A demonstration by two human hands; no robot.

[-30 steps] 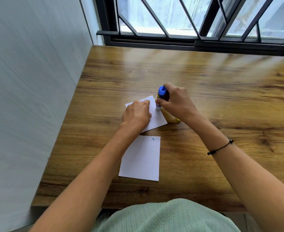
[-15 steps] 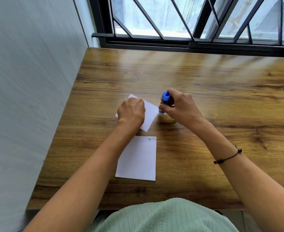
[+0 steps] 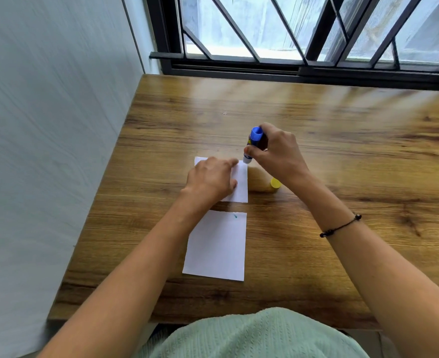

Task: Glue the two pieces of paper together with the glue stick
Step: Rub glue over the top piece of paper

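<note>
On the wooden table (image 3: 316, 140), the right hand (image 3: 277, 153) grips the glue stick (image 3: 252, 144) upright, tip at the far right corner of the upper paper (image 3: 241, 182). The left hand (image 3: 212, 178) presses this paper flat, fingers loosely bent. Its yellow cap (image 3: 275, 184) lies right of the paper, partly hidden. The lower paper (image 3: 217, 246) lies nearer. Since earlier, the upper paper has turned straight.

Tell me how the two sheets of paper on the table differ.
The far paper is pinned under the left hand; the near paper lies untouched. The near paper carries a small teal mark; the far paper shows none. The far paper looks smaller, being partly covered. Both are white and lie flat.
</note>
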